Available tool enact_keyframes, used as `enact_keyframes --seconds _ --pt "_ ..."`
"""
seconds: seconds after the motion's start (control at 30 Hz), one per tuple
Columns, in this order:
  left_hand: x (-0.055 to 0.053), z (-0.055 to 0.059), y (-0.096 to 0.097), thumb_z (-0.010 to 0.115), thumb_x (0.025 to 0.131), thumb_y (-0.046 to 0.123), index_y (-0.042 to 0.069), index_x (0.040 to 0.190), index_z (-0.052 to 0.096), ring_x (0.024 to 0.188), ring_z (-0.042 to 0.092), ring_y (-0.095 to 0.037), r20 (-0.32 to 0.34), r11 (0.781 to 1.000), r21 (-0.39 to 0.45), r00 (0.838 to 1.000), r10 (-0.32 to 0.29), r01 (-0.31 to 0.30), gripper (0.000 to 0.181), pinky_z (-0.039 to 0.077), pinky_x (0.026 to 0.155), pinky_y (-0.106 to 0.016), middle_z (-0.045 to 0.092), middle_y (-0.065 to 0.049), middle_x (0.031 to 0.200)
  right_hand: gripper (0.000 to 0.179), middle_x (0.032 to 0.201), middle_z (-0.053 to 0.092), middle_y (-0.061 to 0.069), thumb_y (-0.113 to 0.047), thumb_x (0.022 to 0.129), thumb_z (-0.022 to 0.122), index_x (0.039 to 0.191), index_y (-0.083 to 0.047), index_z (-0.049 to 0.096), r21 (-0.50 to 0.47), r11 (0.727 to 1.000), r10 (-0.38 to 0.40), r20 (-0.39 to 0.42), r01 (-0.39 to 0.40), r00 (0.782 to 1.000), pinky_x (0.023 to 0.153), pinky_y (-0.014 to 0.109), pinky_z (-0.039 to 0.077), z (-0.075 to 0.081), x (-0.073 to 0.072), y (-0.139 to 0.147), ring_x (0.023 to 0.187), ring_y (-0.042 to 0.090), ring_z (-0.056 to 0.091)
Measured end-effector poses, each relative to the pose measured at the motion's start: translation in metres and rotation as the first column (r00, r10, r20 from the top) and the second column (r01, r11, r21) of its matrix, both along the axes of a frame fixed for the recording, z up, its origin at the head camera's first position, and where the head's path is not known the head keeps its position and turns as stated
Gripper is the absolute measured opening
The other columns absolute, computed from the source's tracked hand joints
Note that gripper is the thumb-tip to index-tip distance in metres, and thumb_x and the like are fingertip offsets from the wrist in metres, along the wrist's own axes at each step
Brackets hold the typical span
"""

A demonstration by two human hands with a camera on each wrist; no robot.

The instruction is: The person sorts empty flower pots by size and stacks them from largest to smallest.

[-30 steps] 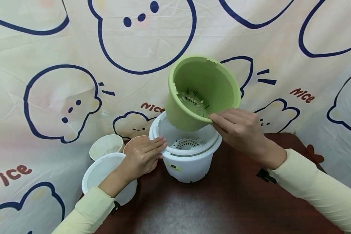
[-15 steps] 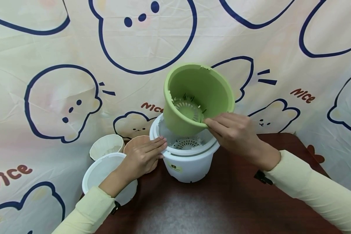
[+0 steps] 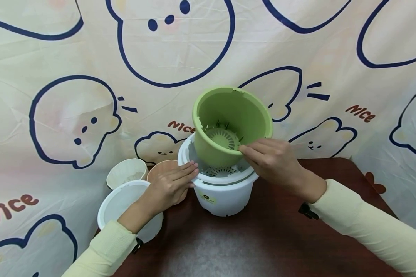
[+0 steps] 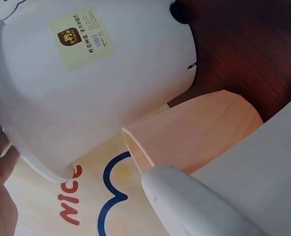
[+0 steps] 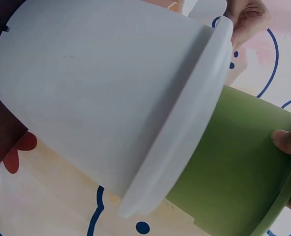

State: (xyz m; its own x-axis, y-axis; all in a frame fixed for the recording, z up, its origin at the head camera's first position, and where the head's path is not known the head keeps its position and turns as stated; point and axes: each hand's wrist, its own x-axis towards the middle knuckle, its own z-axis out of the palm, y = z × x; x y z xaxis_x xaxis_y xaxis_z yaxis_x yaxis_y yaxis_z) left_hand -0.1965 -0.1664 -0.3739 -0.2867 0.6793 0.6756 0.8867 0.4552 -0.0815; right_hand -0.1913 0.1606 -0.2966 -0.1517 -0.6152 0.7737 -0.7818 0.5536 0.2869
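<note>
A green plastic flowerpot (image 3: 235,111) with a slotted bottom tilts toward me in the head view, its lower part inside the mouth of the white flowerpots. My right hand (image 3: 275,159) pinches its near right rim, with the thumb (image 5: 285,141) on the outer wall. Below it stands a white flowerpot (image 3: 223,200) with a yellowish label, another white pot nested inside it. My left hand (image 3: 168,184) holds the left side of the white rim; some fingers show under that rim in the left wrist view.
To the left stand a white pot (image 3: 107,207) behind my left forearm, a cream fluted pot (image 3: 126,171) and a peach pot (image 4: 194,132). All are on a dark reddish-brown table (image 3: 284,231). A cartoon-print cloth (image 3: 173,50) hangs close behind.
My right hand has brought the green flowerpot down and left, deeper into the white pots, and it leans less. The left hand has kept its hold on the white rim.
</note>
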Motion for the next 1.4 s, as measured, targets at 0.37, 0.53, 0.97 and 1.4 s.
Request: enact_keyframes --seconds 0.37,0.53,0.97,1.4 --pt "0.0 -0.001 0.001 0.075 0.093 0.012 -0.002 0.123 0.073 0.121 0.07 -0.031 -0.01 1.0 0.011 1.0 -0.016 0.016 0.034 0.057 0.1 -0.042 0.073 -0.019 0.125 0.019 0.083 0.079 0.007 -0.003 0.082 0.08 0.101 -0.005 0.08 0.021 1.0 0.01 0.036 -0.01 0.999 0.064 0.039 0.064 -0.01 -0.001 -0.002 0.073 0.023 0.076" --pt "-0.001 0.0 0.002 0.074 0.093 0.012 -0.003 0.122 0.073 0.121 0.069 -0.031 -0.009 1.0 0.013 1.0 -0.016 0.016 0.033 0.057 0.1 -0.042 0.072 -0.019 0.126 0.015 0.082 0.079 0.005 -0.003 0.084 0.078 0.099 -0.005 0.08 0.025 1.0 0.013 0.069 -0.014 0.998 0.062 0.037 0.063 -0.013 -0.001 -0.004 0.072 0.02 0.076" --pt "0.001 0.002 0.003 0.081 0.084 0.007 -0.005 0.12 0.073 0.12 0.07 -0.033 -0.004 1.0 0.017 1.0 -0.016 0.016 0.038 0.058 0.098 -0.042 0.072 -0.02 0.125 0.012 0.081 0.078 0.002 -0.004 0.086 0.076 0.096 -0.008 0.08 0.074 0.997 -0.008 0.104 0.0 0.995 0.057 0.034 0.061 -0.02 -0.002 -0.007 0.07 0.017 0.074" --pt "0.0 0.0 0.002 0.083 0.082 0.005 -0.005 0.12 0.073 0.119 0.07 -0.034 -0.005 1.0 0.023 1.0 -0.015 0.015 0.04 0.059 0.097 -0.042 0.073 -0.02 0.124 0.011 0.086 0.079 0.002 -0.011 0.088 0.079 0.099 -0.01 0.08 0.11 0.994 -0.05 0.19 0.03 0.981 0.063 0.034 0.063 -0.016 0.001 -0.01 0.078 0.016 0.076"
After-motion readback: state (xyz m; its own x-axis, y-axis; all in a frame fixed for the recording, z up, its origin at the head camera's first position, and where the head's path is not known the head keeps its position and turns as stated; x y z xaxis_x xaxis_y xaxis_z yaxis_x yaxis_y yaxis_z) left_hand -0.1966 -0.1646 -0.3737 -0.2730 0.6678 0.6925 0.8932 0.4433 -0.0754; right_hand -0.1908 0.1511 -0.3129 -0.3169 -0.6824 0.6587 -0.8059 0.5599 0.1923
